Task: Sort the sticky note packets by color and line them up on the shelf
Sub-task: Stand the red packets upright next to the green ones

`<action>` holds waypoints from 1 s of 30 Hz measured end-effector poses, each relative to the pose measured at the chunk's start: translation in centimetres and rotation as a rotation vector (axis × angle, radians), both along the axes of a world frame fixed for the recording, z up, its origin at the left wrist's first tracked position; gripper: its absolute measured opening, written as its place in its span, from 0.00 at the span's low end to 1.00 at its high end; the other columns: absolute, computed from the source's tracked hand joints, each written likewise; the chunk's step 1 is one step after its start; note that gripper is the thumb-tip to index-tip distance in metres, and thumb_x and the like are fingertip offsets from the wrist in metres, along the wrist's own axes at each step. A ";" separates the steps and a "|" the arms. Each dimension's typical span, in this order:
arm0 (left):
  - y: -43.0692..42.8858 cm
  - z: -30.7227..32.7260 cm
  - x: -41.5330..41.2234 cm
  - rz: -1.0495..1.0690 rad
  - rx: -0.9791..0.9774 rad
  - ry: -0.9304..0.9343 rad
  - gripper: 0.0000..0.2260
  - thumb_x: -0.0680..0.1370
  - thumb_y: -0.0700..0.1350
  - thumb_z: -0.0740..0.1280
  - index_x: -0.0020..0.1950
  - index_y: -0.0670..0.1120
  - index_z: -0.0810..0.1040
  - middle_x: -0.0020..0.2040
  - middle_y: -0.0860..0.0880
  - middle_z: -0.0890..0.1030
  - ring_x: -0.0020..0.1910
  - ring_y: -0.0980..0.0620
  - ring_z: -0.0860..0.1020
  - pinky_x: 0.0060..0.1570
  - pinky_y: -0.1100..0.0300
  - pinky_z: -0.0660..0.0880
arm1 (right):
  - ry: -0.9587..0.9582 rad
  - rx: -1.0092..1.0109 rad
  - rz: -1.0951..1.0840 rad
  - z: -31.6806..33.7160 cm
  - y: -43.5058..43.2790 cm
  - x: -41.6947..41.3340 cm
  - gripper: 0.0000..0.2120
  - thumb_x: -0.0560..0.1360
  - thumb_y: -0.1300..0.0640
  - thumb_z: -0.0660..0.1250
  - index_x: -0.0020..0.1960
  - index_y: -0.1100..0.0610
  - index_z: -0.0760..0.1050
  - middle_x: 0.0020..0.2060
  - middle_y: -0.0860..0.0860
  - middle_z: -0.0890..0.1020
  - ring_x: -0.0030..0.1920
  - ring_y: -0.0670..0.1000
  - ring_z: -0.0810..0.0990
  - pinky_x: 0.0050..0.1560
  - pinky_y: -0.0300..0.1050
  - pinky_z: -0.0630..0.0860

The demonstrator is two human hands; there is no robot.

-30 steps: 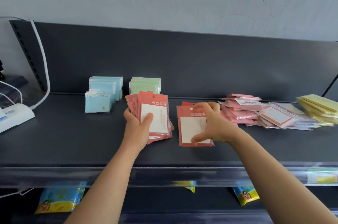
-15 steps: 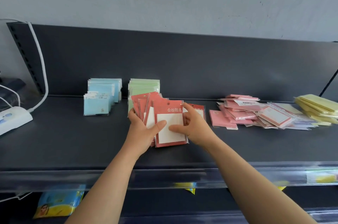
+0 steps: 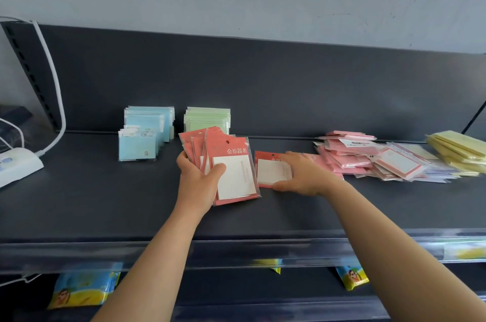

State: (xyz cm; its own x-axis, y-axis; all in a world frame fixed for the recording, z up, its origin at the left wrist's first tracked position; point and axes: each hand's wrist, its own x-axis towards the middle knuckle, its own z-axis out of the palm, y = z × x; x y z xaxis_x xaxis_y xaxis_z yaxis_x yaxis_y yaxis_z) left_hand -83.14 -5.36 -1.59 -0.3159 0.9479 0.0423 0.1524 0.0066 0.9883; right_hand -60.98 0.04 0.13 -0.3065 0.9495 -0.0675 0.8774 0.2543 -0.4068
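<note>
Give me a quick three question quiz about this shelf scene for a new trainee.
1. True or false: the left hand holds a fanned bundle of red packets.
2. Which colour stack stands right beside the blue packets at the back of the shelf? A green, B yellow, C pink.
3. What colour is the single packet that the right hand grips?

Key: 1 true. 2 A, the green packets. 3 red.
</note>
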 end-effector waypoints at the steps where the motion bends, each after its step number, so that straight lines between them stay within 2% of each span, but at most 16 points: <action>1: 0.0 0.0 0.0 -0.002 -0.002 0.000 0.26 0.78 0.43 0.67 0.71 0.46 0.56 0.55 0.54 0.73 0.44 0.62 0.73 0.36 0.68 0.67 | 0.008 -0.028 0.008 0.1 0.0 0.0 0.31 0.70 0.43 0.71 0.70 0.49 0.67 0.62 0.49 0.74 0.61 0.51 0.71 0.60 0.47 0.69; 4: 0.0 -0.1 -0.1 -0.007 -0.011 0.008 0.26 0.78 0.44 0.66 0.70 0.47 0.56 0.55 0.54 0.73 0.44 0.62 0.73 0.35 0.68 0.67 | 0.039 -0.030 0.014 0.3 -0.2 -0.1 0.27 0.70 0.44 0.73 0.66 0.49 0.71 0.54 0.45 0.75 0.51 0.46 0.74 0.49 0.40 0.71; 7: 0.0 -0.1 -0.1 -0.005 -0.016 0.013 0.24 0.78 0.44 0.66 0.69 0.48 0.56 0.53 0.56 0.73 0.44 0.62 0.73 0.35 0.68 0.67 | -0.026 0.084 0.012 0.2 -0.4 -0.2 0.25 0.65 0.37 0.73 0.58 0.47 0.75 0.47 0.44 0.77 0.45 0.44 0.76 0.38 0.37 0.72; 10: -0.1 -0.1 -0.1 -0.003 -0.014 0.015 0.24 0.78 0.44 0.66 0.69 0.48 0.56 0.52 0.58 0.73 0.44 0.62 0.73 0.35 0.68 0.67 | -0.161 0.121 0.011 -0.1 -0.2 -0.2 0.26 0.65 0.37 0.72 0.57 0.50 0.75 0.52 0.48 0.76 0.49 0.49 0.76 0.45 0.43 0.76; 12: -0.1 -0.1 -0.1 0.000 -0.011 0.018 0.24 0.78 0.43 0.66 0.69 0.47 0.56 0.50 0.59 0.72 0.44 0.63 0.73 0.35 0.69 0.67 | -0.147 0.046 0.009 -0.1 0.0 -0.3 0.31 0.65 0.40 0.72 0.64 0.50 0.71 0.62 0.48 0.70 0.58 0.51 0.72 0.54 0.44 0.74; 14: -0.1 -0.1 0.0 0.005 -0.010 0.021 0.24 0.78 0.43 0.66 0.69 0.47 0.57 0.50 0.59 0.71 0.44 0.63 0.72 0.35 0.68 0.67 | -0.107 -0.030 0.008 0.1 0.4 -0.3 0.37 0.64 0.41 0.73 0.69 0.51 0.65 0.68 0.47 0.64 0.64 0.51 0.69 0.56 0.44 0.72; 18: -0.2 0.0 0.0 0.009 -0.014 0.015 0.24 0.78 0.44 0.66 0.70 0.47 0.57 0.52 0.56 0.72 0.44 0.62 0.72 0.35 0.67 0.67 | 0.008 -0.193 0.003 0.3 1.3 -0.5 0.38 0.66 0.45 0.75 0.69 0.50 0.61 0.59 0.47 0.73 0.55 0.48 0.74 0.48 0.40 0.74; 23: -0.1 0.0 0.0 0.008 -0.020 0.014 0.24 0.79 0.44 0.66 0.69 0.47 0.56 0.50 0.59 0.71 0.45 0.61 0.72 0.36 0.67 0.67 | -0.145 -0.077 0.010 0.4 1.4 -0.4 0.36 0.62 0.37 0.75 0.64 0.49 0.66 0.56 0.47 0.75 0.53 0.49 0.74 0.51 0.45 0.75; 25: -0.1 -0.1 0.0 0.010 -0.020 0.012 0.24 0.78 0.44 0.66 0.69 0.47 0.56 0.51 0.57 0.71 0.46 0.60 0.73 0.36 0.67 0.67 | -0.211 -0.071 0.000 0.5 1.7 -0.3 0.43 0.58 0.32 0.75 0.65 0.50 0.66 0.59 0.49 0.73 0.56 0.51 0.73 0.57 0.50 0.74; 28: -0.1 -0.1 0.1 0.008 -0.016 0.013 0.25 0.78 0.44 0.66 0.69 0.47 0.56 0.52 0.56 0.72 0.45 0.62 0.72 0.36 0.67 0.67 | -0.245 -0.140 -0.015 0.7 2.2 -0.2 0.59 0.54 0.28 0.74 0.76 0.51 0.55 0.71 0.50 0.66 0.70 0.55 0.66 0.69 0.58 0.66; 30: -0.1 -0.1 0.1 0.007 -0.018 0.015 0.25 0.78 0.44 0.66 0.70 0.47 0.56 0.50 0.59 0.71 0.44 0.63 0.72 0.36 0.67 0.67 | -0.220 -0.150 -0.018 0.9 2.2 -0.2 0.62 0.53 0.29 0.75 0.77 0.50 0.51 0.72 0.50 0.64 0.72 0.55 0.63 0.70 0.59 0.64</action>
